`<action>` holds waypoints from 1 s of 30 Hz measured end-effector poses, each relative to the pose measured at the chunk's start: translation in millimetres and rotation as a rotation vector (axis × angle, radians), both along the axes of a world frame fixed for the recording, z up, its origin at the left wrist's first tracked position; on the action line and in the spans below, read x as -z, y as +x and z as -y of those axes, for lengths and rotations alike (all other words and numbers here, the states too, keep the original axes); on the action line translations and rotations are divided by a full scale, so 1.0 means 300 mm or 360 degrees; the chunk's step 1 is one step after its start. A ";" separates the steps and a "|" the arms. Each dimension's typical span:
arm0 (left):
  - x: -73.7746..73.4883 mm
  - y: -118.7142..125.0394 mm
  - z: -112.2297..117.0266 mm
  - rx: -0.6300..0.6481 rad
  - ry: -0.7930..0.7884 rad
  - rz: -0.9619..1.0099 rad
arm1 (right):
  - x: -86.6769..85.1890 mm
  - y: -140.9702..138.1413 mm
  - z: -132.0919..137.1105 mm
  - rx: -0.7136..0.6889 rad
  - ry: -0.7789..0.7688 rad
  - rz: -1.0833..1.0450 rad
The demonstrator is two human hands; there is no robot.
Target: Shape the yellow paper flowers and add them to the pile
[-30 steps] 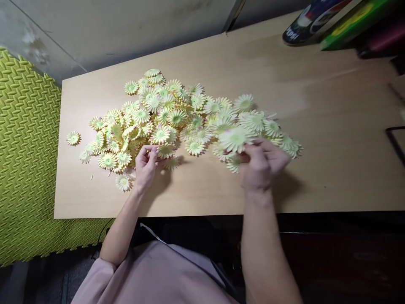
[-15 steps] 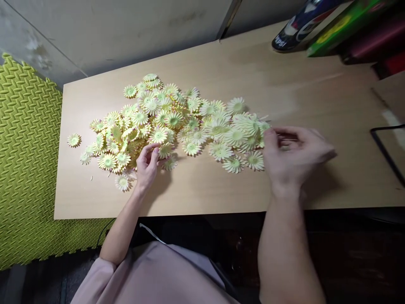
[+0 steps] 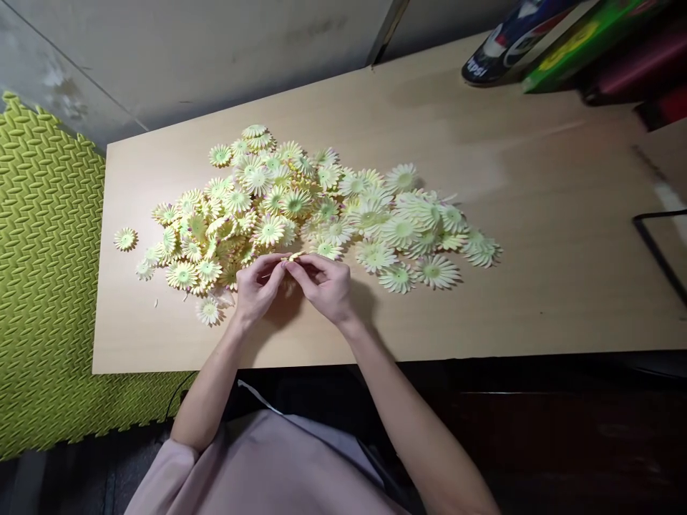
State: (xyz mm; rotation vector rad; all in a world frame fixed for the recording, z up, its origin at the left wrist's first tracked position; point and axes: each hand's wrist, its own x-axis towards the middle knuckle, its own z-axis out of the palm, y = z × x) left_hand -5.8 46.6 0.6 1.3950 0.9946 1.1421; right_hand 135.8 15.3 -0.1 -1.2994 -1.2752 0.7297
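Note:
A wide heap of pale yellow paper flowers point(image 3: 300, 207) with green centres lies across the left and middle of a light wooden table point(image 3: 537, 214). My left hand point(image 3: 256, 290) and my right hand point(image 3: 325, 285) meet at the near edge of the heap. Both pinch one flower point(image 3: 295, 255) between their fingertips, seen edge-on just above the table. A single loose flower point(image 3: 125, 238) lies apart at the far left.
A green foam mat point(image 3: 43, 272) covers the floor to the left of the table. At the back right lie a dark bag with a logo point(image 3: 515, 39) and a green box point(image 3: 585, 36). A black frame point(image 3: 658, 247) sits at the right edge.
My right hand has let go of the flowers on the right side of the heap and swung left to join my left hand on one flower. My left hand stayed about where it was.

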 end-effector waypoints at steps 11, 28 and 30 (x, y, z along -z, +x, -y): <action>-0.013 0.004 0.005 -0.0006 -0.0046 0.0033 | 0.026 0.012 0.015 -0.0077 -0.0053 -0.0209; -0.014 -0.003 -0.013 -0.0154 -0.0384 0.0597 | 0.029 0.082 0.000 0.0092 -0.0047 -0.0846; -0.016 -0.009 -0.018 -0.0193 -0.0364 0.0608 | 0.006 0.143 -0.005 0.0305 0.0053 -0.0669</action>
